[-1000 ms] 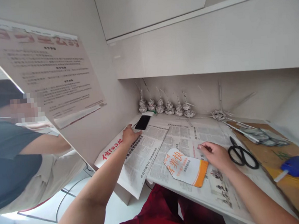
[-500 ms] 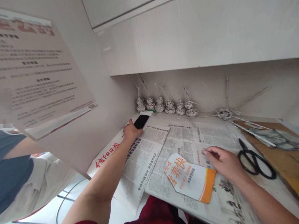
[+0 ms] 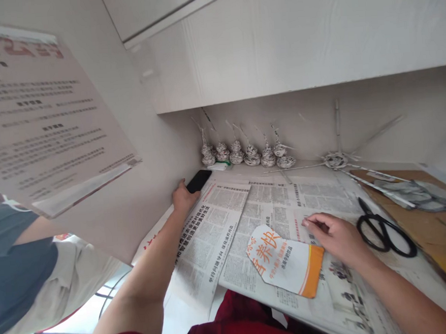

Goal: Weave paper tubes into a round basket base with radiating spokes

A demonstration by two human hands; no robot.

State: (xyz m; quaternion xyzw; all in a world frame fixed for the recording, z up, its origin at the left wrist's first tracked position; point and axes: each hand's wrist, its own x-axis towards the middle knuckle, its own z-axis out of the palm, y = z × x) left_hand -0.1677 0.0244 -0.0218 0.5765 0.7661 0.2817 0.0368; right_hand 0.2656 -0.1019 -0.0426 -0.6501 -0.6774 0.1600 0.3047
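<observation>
My left hand (image 3: 185, 196) is closed on a black smartphone (image 3: 199, 180), which lies by the wall at the far left of the newspaper sheets (image 3: 226, 207). My right hand (image 3: 337, 235) rests on the newspaper with its fingers curled and thumb and forefinger pinched together; whether anything is between them cannot be seen. Just left of that hand lies a cut, printed white-and-orange card (image 3: 287, 264) with Chinese lettering. Black-handled scissors (image 3: 384, 232) sit to the right of my right hand, blades partly apart.
Several woven gourd shapes of rolled newspaper (image 3: 252, 156) stand along the back wall. Beside them is a woven piece with long paper spokes (image 3: 335, 159). Brown cardboard (image 3: 421, 219) lies at right. A cabinet (image 3: 275, 46) overhangs the back. Another person's clothing (image 3: 16, 273) shows beyond the left partition.
My left hand has slid the smartphone a little left, closer to the wall. My right hand stays nearly in place, still pinched. The view has shifted slightly.
</observation>
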